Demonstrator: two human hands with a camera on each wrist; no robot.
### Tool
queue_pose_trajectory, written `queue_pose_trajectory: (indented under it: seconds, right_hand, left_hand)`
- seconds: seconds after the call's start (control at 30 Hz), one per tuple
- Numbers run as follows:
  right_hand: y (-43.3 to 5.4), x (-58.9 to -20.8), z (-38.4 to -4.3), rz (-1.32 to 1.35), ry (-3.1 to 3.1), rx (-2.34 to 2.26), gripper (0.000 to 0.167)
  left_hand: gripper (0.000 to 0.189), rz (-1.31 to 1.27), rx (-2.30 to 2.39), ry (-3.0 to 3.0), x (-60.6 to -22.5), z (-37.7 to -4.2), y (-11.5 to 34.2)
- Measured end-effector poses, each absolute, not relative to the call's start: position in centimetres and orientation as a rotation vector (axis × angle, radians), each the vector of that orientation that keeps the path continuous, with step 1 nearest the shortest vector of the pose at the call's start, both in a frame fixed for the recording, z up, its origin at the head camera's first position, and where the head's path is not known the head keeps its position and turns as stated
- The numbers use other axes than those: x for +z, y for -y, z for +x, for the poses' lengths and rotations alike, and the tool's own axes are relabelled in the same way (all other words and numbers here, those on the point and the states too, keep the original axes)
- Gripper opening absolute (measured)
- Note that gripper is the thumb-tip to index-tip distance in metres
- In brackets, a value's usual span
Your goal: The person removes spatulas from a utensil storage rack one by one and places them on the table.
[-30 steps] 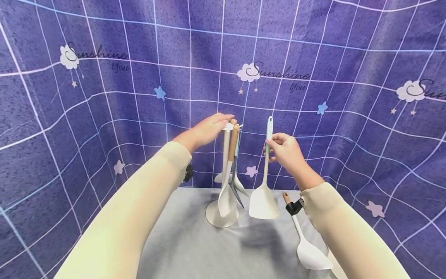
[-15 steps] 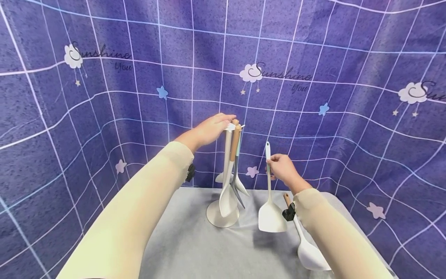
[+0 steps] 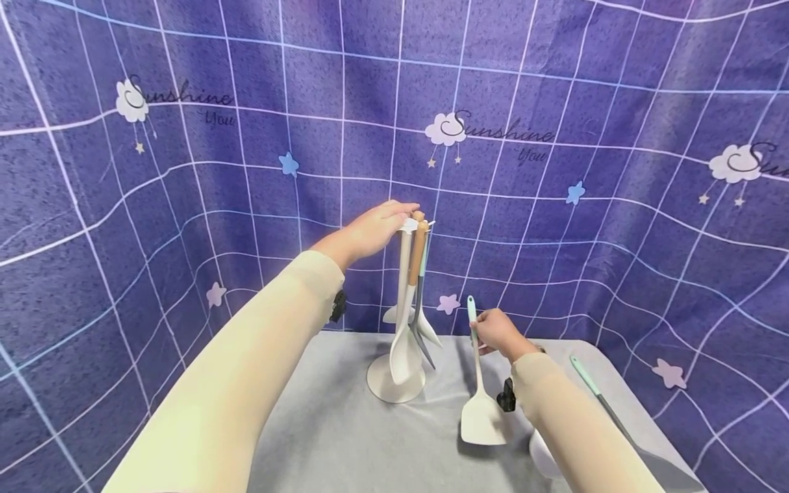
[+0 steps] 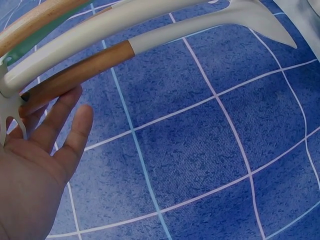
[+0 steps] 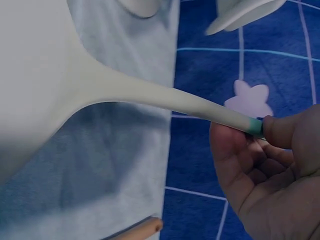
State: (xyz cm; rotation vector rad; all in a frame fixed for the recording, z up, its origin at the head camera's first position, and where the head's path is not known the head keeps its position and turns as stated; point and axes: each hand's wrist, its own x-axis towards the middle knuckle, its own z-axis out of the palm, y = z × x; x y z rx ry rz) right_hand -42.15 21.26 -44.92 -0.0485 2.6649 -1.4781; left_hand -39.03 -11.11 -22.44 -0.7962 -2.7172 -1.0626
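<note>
My right hand point(image 3: 498, 332) pinches the pale green handle of a white spatula point(image 3: 483, 419) between thumb and fingers. The spatula stands handle up, with its broad blade low over the grey table and a shadow under it. In the right wrist view the spatula's neck point(image 5: 150, 95) slants down to my thumb. My left hand point(image 3: 377, 231) rests on top of a white utensil stand point(image 3: 403, 263), its fingers reaching over the hooks. From it hang a wooden-handled white spoon point(image 3: 405, 356), a green-and-grey utensil point(image 3: 422, 263) and other white-headed utensils. In the left wrist view, fingertips touch a wooden handle point(image 4: 82, 75).
At the right of the grey table point(image 3: 314, 431) lies a green-handled grey utensil point(image 3: 594, 387). A white utensil head point(image 3: 542, 455) is partly hidden behind my right forearm. The stand's round base point(image 3: 377, 385) sits mid-table. Purple checked cloth point(image 3: 345, 82) hangs behind.
My right hand has lowered the spatula towards the table, bringing its blade forward and slightly right. The green-handled utensil at the right has come into view. My left hand stays on the stand.
</note>
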Motion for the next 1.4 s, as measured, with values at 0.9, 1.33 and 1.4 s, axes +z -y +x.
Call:
queue_pose_trajectory:
  seconds: [0.9,1.33,1.4]
  right_hand:
    - [-21.9,-50.7,-41.9,0.192,-2.58,-1.226,0.014]
    - [-21.5,-51.2,-42.1,-0.032,-2.823,-0.712,0.035]
    - [-21.5,-51.4,-42.2,-0.032,-2.818,-0.717,0.033]
  left_hand:
    - [0.057,-0.807,-1.037,2.725,-22.5,-39.0,11.0]
    - [0.056,-0.779,-1.063,2.723,-22.3,-38.7,11.1]
    - [0.056,-0.775,-1.071,2.727,-22.3,-38.6,11.1]
